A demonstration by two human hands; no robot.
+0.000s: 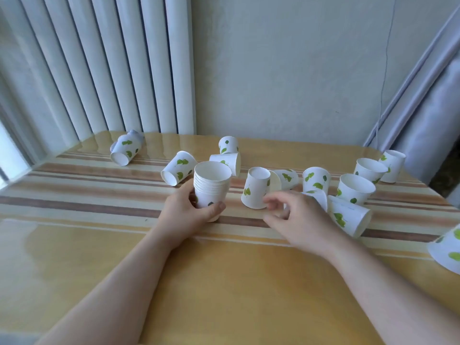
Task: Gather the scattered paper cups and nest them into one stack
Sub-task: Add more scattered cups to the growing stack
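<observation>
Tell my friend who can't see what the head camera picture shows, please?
A person's left hand holds a stack of nested paper cups upright on a striped table. The right hand, fingers open, reaches toward an upside-down cup beside it. More leaf-print cups lie scattered, some tipped over, some upright.

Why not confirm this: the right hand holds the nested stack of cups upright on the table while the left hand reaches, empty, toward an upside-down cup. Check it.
The hands are swapped. In the head view, the left hand holds the nested stack upright on the table, while the right hand reaches, empty, toward the upside-down cup.
</observation>
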